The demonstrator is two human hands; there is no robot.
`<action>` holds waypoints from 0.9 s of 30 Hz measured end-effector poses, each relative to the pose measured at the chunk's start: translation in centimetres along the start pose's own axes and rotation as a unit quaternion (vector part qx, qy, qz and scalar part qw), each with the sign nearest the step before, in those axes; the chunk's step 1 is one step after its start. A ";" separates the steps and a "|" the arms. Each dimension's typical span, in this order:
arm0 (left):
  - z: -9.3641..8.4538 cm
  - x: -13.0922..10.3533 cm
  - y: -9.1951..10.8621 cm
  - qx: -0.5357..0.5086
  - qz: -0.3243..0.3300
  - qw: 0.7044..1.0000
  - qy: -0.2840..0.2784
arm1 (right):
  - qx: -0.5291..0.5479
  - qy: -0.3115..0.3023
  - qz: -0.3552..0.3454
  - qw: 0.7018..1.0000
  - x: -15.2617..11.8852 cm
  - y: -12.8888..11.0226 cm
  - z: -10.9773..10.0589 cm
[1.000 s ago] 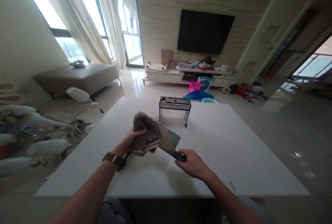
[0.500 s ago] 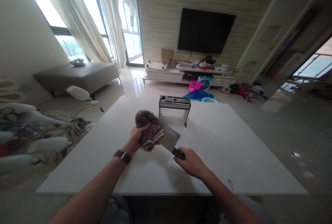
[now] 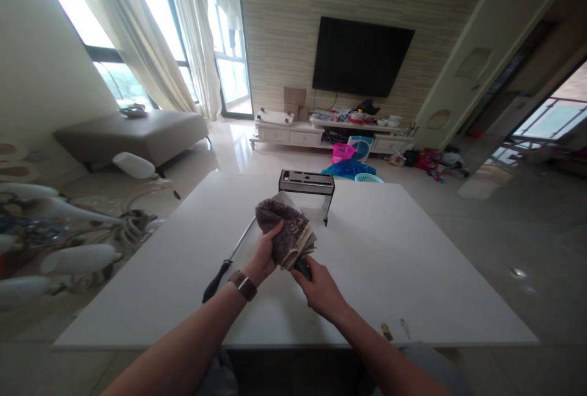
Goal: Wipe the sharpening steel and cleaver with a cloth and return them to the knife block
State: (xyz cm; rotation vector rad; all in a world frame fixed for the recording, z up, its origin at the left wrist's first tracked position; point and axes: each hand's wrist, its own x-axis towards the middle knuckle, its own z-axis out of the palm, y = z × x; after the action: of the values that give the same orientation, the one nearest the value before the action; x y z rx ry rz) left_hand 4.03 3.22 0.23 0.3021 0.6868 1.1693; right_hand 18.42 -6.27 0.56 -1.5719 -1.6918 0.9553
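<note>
Though gripped, cleaver (image 3: 302,267) mostly under cloth (image 3: 287,234)

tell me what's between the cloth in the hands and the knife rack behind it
In the head view only bare white table shows between the brown cloth and the knife rack; the covered cleaver's pale corner peeks above the cloth.

There is 1 view, from the camera on my head. It faces forward and down over the white tabletop (image 3: 413,261), near enough that my forearms enter from 6 o'clock. Beyond the far edge, toward 12 o'clock, it takes in the room up to the wall-mounted television (image 3: 362,57).
</note>
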 end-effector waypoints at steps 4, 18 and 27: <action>0.0 0.2 -0.5 0.001 0.015 1.000 0.002 | 0.016 -0.007 0.007 1.000 -0.1 -0.1 -0.1; -1.6 1.8 2.8 -0.033 0.079 0.995 0.055 | -0.042 -0.043 0.017 0.998 -1.0 0.0 -0.4; -1.7 1.7 2.4 -0.029 0.069 0.996 0.052 | -0.073 -0.038 0.004 0.997 -0.1 1.4 -0.8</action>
State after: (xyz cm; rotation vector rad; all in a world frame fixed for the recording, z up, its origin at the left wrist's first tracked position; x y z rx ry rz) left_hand 1.55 5.51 -0.32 0.2438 0.7308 1.3408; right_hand 19.84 -6.31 -0.19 -1.6557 -1.8468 0.9234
